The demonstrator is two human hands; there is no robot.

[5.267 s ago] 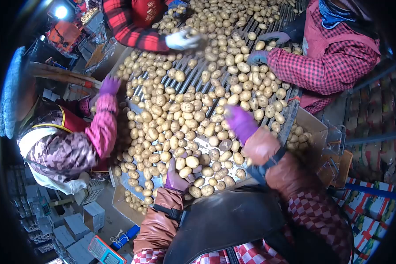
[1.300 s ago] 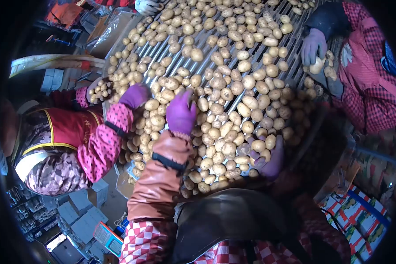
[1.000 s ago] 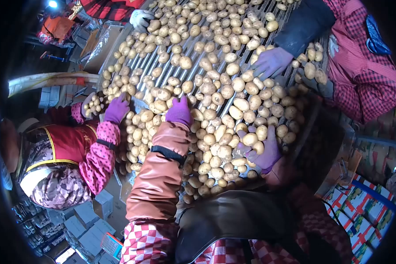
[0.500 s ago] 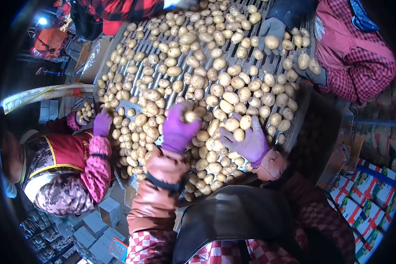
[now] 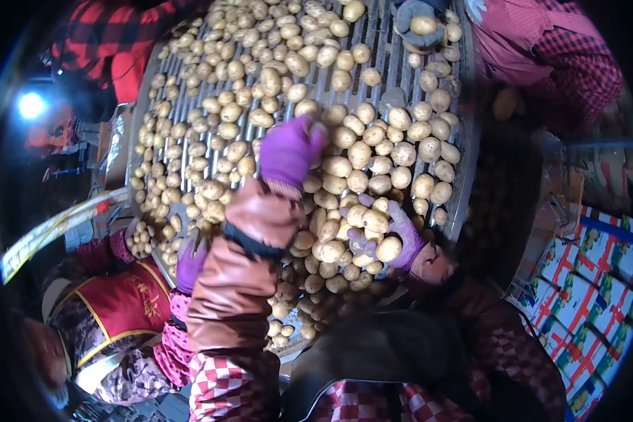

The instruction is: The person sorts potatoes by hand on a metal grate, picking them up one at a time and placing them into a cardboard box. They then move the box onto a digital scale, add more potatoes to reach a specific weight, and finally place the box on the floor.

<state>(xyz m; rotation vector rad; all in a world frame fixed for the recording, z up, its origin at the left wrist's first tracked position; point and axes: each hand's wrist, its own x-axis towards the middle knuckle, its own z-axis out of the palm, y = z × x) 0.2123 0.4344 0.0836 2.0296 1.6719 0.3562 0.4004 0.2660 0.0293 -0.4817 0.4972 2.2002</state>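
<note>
Many potatoes (image 5: 359,155) lie over a slatted metal conveyor (image 5: 373,56). My left hand (image 5: 292,149), in a purple glove, reaches over the potatoes near the middle; its fingers are blurred and partly hidden, so their hold is unclear. Lower right, my right hand (image 5: 394,235), in a purple glove, is turned palm up with its fingers curled around several potatoes (image 5: 376,222). More potatoes are heaped just left of and below it.
A co-worker's gloved hand (image 5: 420,28) holds a potato at the top right. At the lower left, another co-worker (image 5: 123,302) has purple-gloved hands at the conveyor's edge. A person in red plaid (image 5: 112,42) is at the upper left. Printed cartons (image 5: 591,302) stand on the right.
The view has shifted. My left hand has reached farther up the conveyor. My right hand has more potatoes in it than before, and its fingers have curled around them.
</note>
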